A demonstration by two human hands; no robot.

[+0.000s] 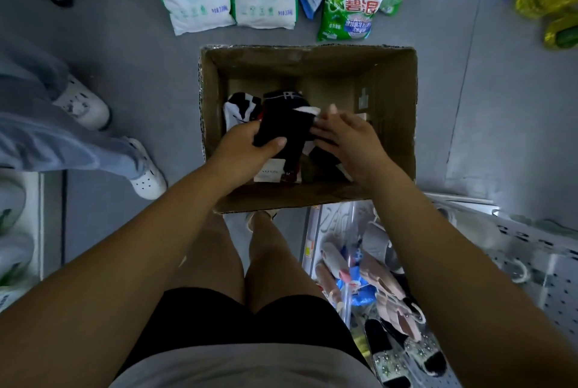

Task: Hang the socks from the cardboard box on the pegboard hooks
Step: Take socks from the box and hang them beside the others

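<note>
A grey floor fills the head view, and on it stands an open cardboard box, into which both of a standing person's bare arms reach. Past the box, on the far side from both grips, lies a heap of detergent bags. A white pegboard lies below and to the right of the right grip. To the left of the left grip are another person's legs in pale trousers and white clogs. Sandals lie on a rack well below the right grip.

Inside the box, the left grip is clenched round a black sock, with the thumb across its near side and the fingers hidden beneath. The right grip is released, its fingers straight and reaching toward the sock's right edge, where a white patch shows; whether they touch it cannot be told. Just beyond the left grip lies a black-and-white sock on the box bottom. A white card lies just below the held sock, between the two wrists.
</note>
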